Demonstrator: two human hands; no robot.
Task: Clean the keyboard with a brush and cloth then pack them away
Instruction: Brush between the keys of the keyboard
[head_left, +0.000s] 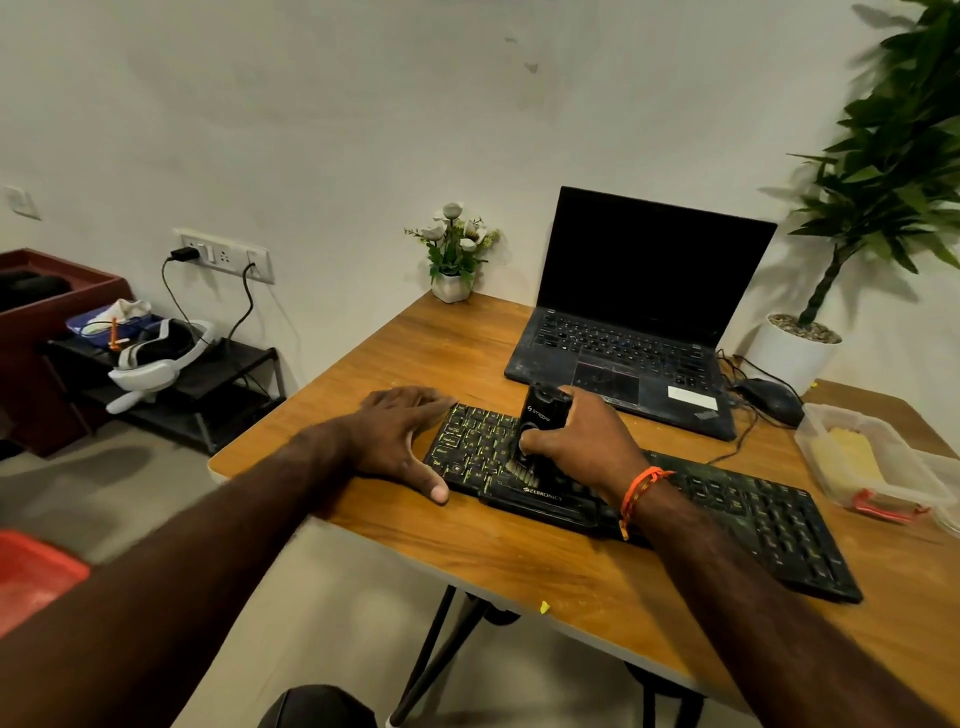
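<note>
The right hand (576, 436) grips the brush (540, 415) bristles-down on the keyboard (727, 499) at the desk's (519, 561) near edge, the flat left hand (400, 436) bracing its end; a hard sweep could pop keys.

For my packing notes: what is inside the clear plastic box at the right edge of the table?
Inside the clear plastic box lies a folded yellow cloth. Something red shows at its near end; what it is cannot be told. Anything under the cloth is covered.
</note>
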